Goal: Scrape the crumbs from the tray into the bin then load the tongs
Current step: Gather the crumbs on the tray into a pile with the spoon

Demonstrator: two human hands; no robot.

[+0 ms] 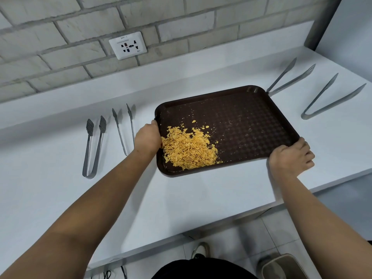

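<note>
Two hands on the tray: my left hand curls over its left rim beside the crumbs, my right hand grips its near right corner. It looks stiff and light; the loose flakes will slide, so I'd hold the rims level.

Textured brown tray — likely plastic — beside matt metal tongs.

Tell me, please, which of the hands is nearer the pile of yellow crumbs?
Left. The left hand grips the tray edge beside the crumbs; the right hand holds the opposite corner.
</note>
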